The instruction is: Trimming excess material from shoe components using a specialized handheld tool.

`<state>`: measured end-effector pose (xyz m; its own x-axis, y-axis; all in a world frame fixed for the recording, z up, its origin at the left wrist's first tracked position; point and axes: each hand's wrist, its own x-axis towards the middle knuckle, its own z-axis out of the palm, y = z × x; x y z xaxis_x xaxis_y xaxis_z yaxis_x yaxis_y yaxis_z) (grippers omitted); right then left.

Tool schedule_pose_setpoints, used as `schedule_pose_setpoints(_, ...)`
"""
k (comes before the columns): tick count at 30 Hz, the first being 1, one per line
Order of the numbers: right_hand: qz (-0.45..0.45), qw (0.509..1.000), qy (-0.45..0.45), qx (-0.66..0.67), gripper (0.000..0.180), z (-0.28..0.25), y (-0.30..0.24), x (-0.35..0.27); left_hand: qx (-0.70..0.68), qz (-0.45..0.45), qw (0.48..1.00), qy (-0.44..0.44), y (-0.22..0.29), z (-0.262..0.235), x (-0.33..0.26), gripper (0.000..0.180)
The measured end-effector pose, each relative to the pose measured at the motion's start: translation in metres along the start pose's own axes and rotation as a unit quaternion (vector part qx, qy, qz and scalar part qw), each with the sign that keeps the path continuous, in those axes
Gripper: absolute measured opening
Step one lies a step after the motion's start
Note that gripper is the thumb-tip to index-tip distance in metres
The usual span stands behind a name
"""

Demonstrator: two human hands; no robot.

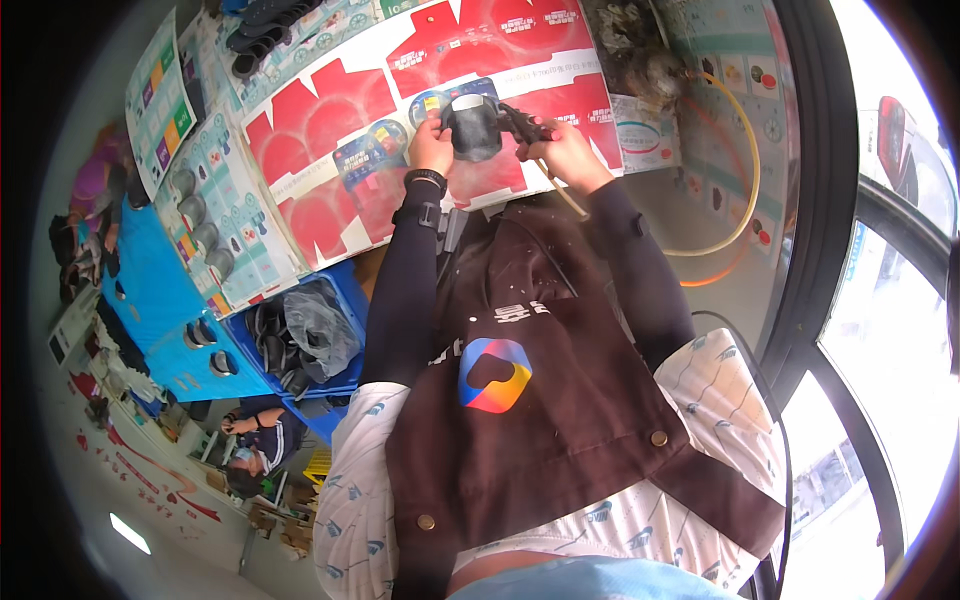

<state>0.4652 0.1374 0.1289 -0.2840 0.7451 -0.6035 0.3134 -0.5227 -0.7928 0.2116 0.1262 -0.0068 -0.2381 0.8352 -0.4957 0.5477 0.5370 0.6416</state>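
Over the red-and-white printed sheet (330, 105), my left hand (432, 150) grips the left side of a dark grey, cup-like piece (474, 130). Its open, lighter top rim faces up. My right hand (568, 158) is closed around a slim dark hand tool (522, 125), whose front end meets or nearly meets the right side of the piece; contact cannot be told. A pale yellow hose (565, 195) hangs below the right hand. The tool's exact kind is not clear.
Several similar grey pieces (205, 237) stand in a row at left; dark pieces (265, 35) lie at the far edge. A blue crate (350, 295) holds dark parts and a clear bag. A yellow hose (755, 150) loops at right. A person (255, 445) sits at lower left.
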Motion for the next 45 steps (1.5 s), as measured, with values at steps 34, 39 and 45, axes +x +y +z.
schedule_pose_setpoints(34,-0.092,0.981,-0.082,-0.150,0.033,-0.001,0.007,0.048,-0.193,-0.092,0.973,0.081,-0.028,-0.054,0.010,0.029)
schedule_pose_setpoints(39,-0.092,0.990,-0.022,-0.106,0.033,0.003,0.001,0.044,-0.162,-0.101,0.980,0.053,-0.019,-0.052,0.013,0.031)
schedule_pose_setpoints(45,-0.066,0.969,-0.134,-0.199,0.038,-0.009,0.003,0.037,-0.113,-0.087,0.990,0.000,-0.008,-0.048,0.014,0.031)
